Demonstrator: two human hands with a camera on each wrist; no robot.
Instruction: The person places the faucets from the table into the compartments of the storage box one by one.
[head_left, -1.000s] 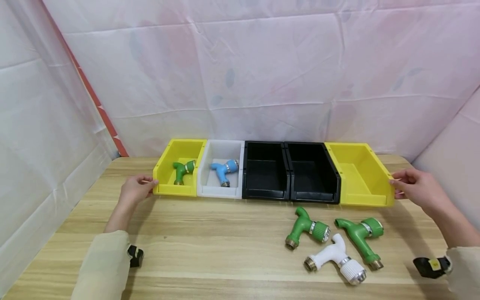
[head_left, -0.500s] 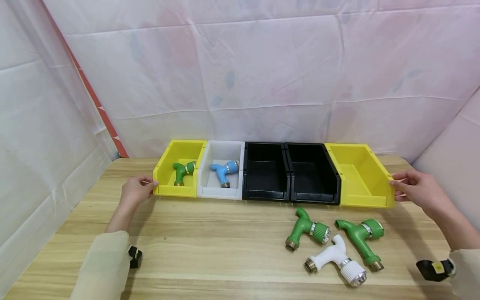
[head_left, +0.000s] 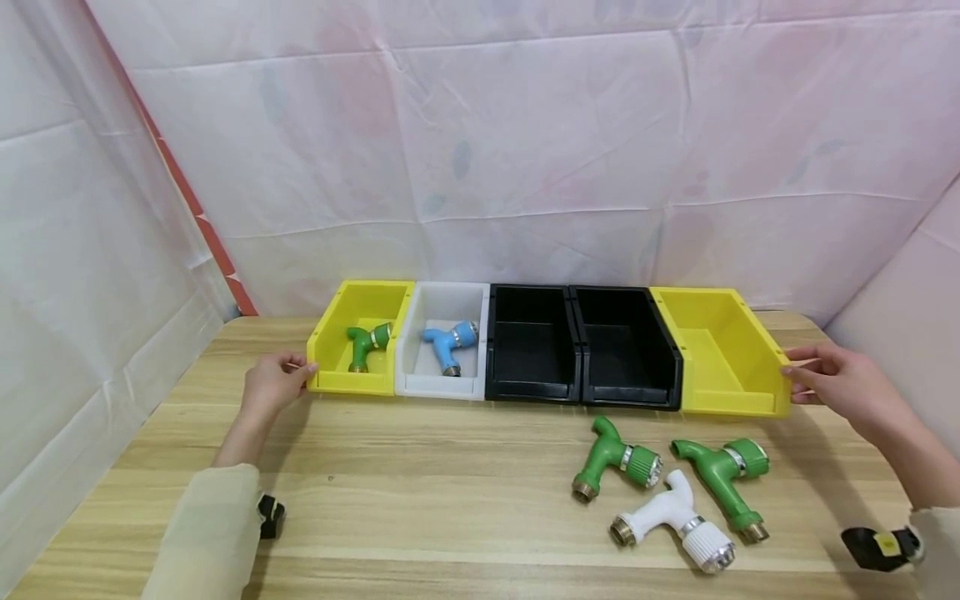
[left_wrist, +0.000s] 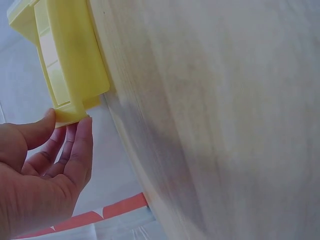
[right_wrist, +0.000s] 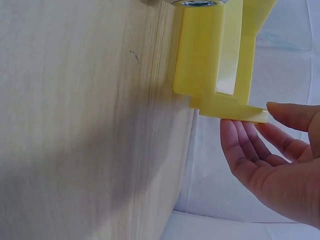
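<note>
A row of plastic bins stands side by side along the back of the table. My left hand (head_left: 273, 385) pinches the front outer corner of the left yellow bin (left_wrist: 80, 55), thumb on its edge and fingers against the side. At the other end, my right hand (head_left: 843, 379) holds the outer corner of the right yellow bin (right_wrist: 200, 55) the same way. Between them are a white bin (head_left: 440, 387) and two black bins (head_left: 532, 389), (head_left: 630, 395). A green tap (head_left: 367, 346) lies in the left yellow bin, a blue tap (head_left: 450, 346) in the white one.
In front of the bins at the right, two green taps (head_left: 606, 454), (head_left: 720, 477) and a white tap (head_left: 675, 512) lie on the wooden table (head_left: 420, 500). A pale curtain (head_left: 525, 150) hangs close behind the row.
The right forearm and its wrist camera have shifted slightly right and down. Both hands keep their hold on the end bins, and the taps lie where they were.
</note>
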